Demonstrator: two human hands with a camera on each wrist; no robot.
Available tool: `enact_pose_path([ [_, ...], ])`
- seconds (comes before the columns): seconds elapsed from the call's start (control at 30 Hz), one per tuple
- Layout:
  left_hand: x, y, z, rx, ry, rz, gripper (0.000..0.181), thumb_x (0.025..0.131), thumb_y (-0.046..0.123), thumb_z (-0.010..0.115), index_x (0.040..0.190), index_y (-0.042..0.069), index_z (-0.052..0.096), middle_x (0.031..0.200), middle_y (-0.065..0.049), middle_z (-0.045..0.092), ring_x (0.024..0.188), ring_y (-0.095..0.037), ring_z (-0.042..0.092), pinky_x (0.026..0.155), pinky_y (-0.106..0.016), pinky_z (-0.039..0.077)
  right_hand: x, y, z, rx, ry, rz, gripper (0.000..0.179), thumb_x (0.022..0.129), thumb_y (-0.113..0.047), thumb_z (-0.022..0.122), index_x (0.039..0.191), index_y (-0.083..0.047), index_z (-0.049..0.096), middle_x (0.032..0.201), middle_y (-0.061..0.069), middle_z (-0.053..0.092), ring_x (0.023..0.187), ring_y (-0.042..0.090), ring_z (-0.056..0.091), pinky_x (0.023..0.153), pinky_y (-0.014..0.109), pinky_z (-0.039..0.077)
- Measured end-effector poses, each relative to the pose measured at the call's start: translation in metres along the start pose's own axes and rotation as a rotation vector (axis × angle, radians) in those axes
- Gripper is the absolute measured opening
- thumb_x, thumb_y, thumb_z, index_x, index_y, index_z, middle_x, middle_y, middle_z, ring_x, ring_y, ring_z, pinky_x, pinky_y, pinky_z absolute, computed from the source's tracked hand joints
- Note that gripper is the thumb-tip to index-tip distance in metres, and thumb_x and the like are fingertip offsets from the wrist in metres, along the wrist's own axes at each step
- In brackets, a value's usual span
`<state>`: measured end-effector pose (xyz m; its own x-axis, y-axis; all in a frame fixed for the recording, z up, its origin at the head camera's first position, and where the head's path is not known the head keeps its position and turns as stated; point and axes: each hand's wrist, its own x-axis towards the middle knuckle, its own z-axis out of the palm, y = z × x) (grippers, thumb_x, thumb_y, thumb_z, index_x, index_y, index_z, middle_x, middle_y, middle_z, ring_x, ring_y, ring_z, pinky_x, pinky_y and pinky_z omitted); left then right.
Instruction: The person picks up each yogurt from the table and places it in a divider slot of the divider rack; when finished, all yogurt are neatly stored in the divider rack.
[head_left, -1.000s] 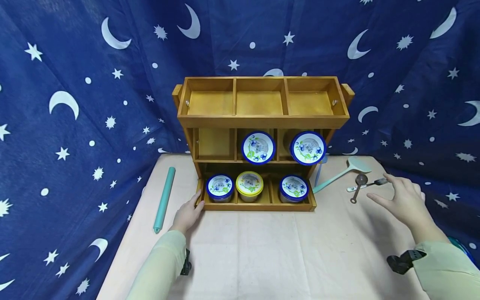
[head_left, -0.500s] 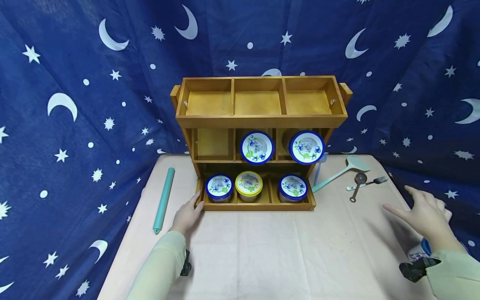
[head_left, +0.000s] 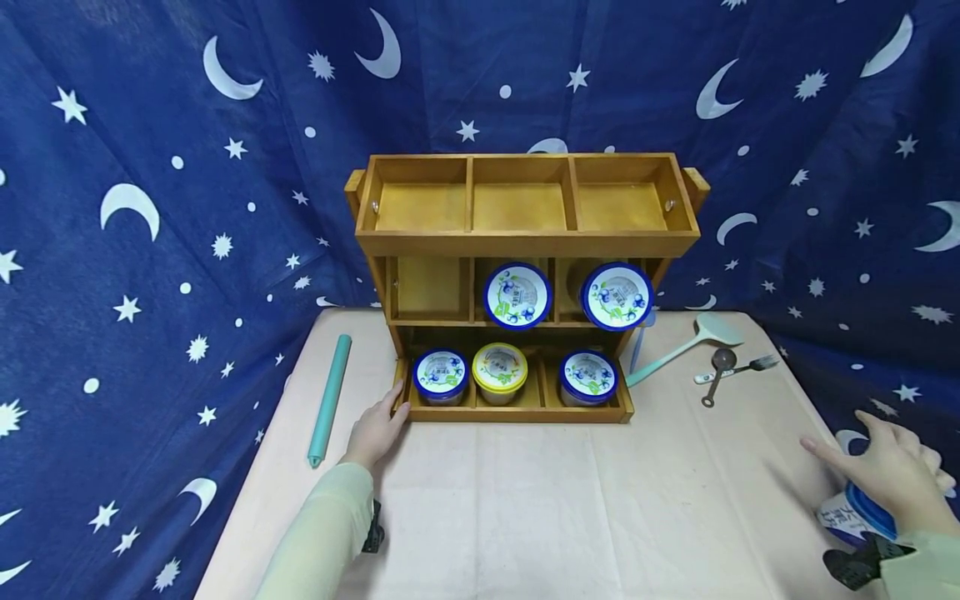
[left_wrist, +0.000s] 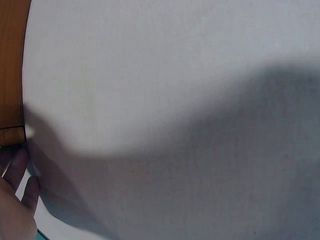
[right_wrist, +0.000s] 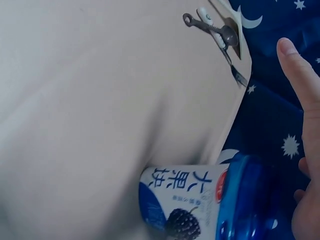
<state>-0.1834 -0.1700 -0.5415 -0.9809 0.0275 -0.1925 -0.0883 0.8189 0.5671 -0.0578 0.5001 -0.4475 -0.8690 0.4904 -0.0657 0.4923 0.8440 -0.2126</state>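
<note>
A wooden three-tier rack (head_left: 525, 243) stands at the middle back of the table. My left hand (head_left: 375, 432) touches its lower left corner, fingers along the side; in the left wrist view those fingertips (left_wrist: 20, 157) meet the wood's end. My right hand (head_left: 896, 471) is over the table's right edge, thumb and fingers spread, holding nothing. Below and beside it is a white tub with a blue lid (right_wrist: 182, 200) and a blackberry print, partly hidden by the hand in the head view. Blue-rimmed tubs (head_left: 517, 296) and a yellow-rimmed tub (head_left: 499, 368) sit in the rack.
A teal roll (head_left: 330, 400) lies left of the rack. To the right lie a pale green turner (head_left: 712, 331), a dark measuring spoon (head_left: 722, 361) and a fork (head_left: 761, 363). A starry blue cloth (head_left: 187, 208) hangs behind and beside the table.
My right hand has moved right and toward me, from near the fork to above the blue-lidded tub, which has come into view. My left hand stays at the rack corner.
</note>
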Motion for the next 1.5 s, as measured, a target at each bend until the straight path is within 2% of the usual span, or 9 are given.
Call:
enact_pose_path([
  [0.17, 0.0, -0.001, 0.002, 0.002, 0.0, -0.001, 0.058, 0.098, 0.046, 0.039, 0.15, 0.025, 0.024, 0.144, -0.018, 0.039, 0.128, -0.041, 0.038, 0.104, -0.056, 0.028, -0.001, 0.009, 0.008, 0.011, -0.027, 0.029, 0.119, 0.074, -0.07, 0.059, 0.141, 0.013, 0.008, 0.136, 0.047, 0.003, 0.121, 0.069, 0.003, 0.091, 0.08, 0.005],
  [0.4, 0.002, -0.002, 0.003, 0.009, 0.001, -0.014, 0.058, 0.098, 0.046, 0.038, 0.15, 0.025, 0.023, 0.144, -0.019, 0.039, 0.128, -0.043, 0.037, 0.104, -0.058, 0.028, -0.002, 0.018, 0.016, -0.015, -0.046, -0.009, 0.117, 0.075, -0.07, 0.059, 0.14, 0.013, 0.009, 0.131, 0.048, 0.011, 0.116, 0.07, 0.01, 0.09, 0.08, 0.009],
  [0.67, 0.004, -0.002, 0.005, 0.019, 0.005, -0.008, 0.058, 0.098, 0.046, 0.038, 0.15, 0.025, 0.023, 0.143, -0.019, 0.04, 0.127, -0.043, 0.039, 0.102, -0.059, 0.028, -0.003, 0.031, 0.022, -0.012, -0.072, 0.074, 0.119, 0.075, -0.072, 0.057, 0.139, 0.016, 0.009, 0.132, 0.049, 0.006, 0.123, 0.065, 0.004, 0.098, 0.074, 0.003],
  [0.77, 0.004, -0.002, 0.005, 0.019, 0.009, -0.002, 0.058, 0.098, 0.046, 0.038, 0.15, 0.025, 0.024, 0.143, -0.019, 0.04, 0.126, -0.044, 0.039, 0.102, -0.061, 0.028, -0.003, 0.038, 0.027, -0.016, -0.093, 0.079, 0.121, 0.075, -0.074, 0.054, 0.138, 0.017, 0.006, 0.13, 0.049, 0.007, 0.123, 0.065, 0.003, 0.099, 0.073, 0.002],
  [0.83, 0.004, -0.002, 0.005, 0.021, 0.011, 0.0, 0.058, 0.098, 0.046, 0.038, 0.15, 0.025, 0.024, 0.143, -0.019, 0.041, 0.126, -0.043, 0.039, 0.101, -0.061, 0.028, -0.004, 0.039, 0.028, -0.025, -0.092, 0.066, 0.119, 0.076, -0.073, 0.055, 0.138, 0.017, 0.008, 0.129, 0.05, 0.009, 0.122, 0.066, 0.005, 0.098, 0.074, 0.005],
  [1.0, 0.003, -0.001, 0.005, 0.033, 0.016, -0.001, 0.058, 0.099, 0.046, 0.036, 0.15, 0.024, 0.023, 0.142, -0.019, 0.041, 0.126, -0.043, 0.04, 0.101, -0.061, 0.028, -0.007, 0.031, 0.024, -0.024, -0.102, 0.062, 0.112, 0.078, -0.068, 0.057, 0.139, 0.014, 0.011, 0.127, 0.049, 0.01, 0.116, 0.07, 0.011, 0.092, 0.078, 0.014],
  [1.1, 0.001, -0.001, 0.005, 0.034, 0.016, -0.004, 0.058, 0.099, 0.046, 0.036, 0.15, 0.024, 0.023, 0.142, -0.018, 0.042, 0.125, -0.043, 0.041, 0.1, -0.062, 0.029, -0.008, 0.024, 0.024, -0.008, -0.12, 0.061, 0.113, 0.078, -0.068, 0.058, 0.141, 0.012, 0.008, 0.128, 0.049, 0.008, 0.115, 0.071, 0.011, 0.091, 0.08, 0.012],
  [1.27, 0.001, -0.001, 0.005, 0.029, 0.018, -0.005, 0.058, 0.099, 0.046, 0.036, 0.151, 0.025, 0.022, 0.142, -0.019, 0.041, 0.125, -0.043, 0.04, 0.1, -0.063, 0.028, -0.004, 0.014, 0.025, 0.006, -0.111, -0.001, 0.11, 0.079, -0.067, 0.057, 0.141, 0.01, 0.01, 0.127, 0.049, 0.009, 0.113, 0.071, 0.013, 0.087, 0.082, 0.012],
  [1.5, 0.0, -0.003, 0.004, 0.052, 0.037, 0.027, 0.057, 0.099, 0.045, 0.035, 0.15, 0.024, 0.023, 0.14, -0.019, 0.044, 0.121, -0.044, 0.044, 0.095, -0.063, 0.032, 0.0, 0.003, 0.023, -0.015, -0.153, -0.013, 0.108, 0.079, -0.07, 0.054, 0.139, 0.012, 0.015, 0.126, 0.047, 0.013, 0.111, 0.068, 0.016, 0.089, 0.077, 0.019],
])
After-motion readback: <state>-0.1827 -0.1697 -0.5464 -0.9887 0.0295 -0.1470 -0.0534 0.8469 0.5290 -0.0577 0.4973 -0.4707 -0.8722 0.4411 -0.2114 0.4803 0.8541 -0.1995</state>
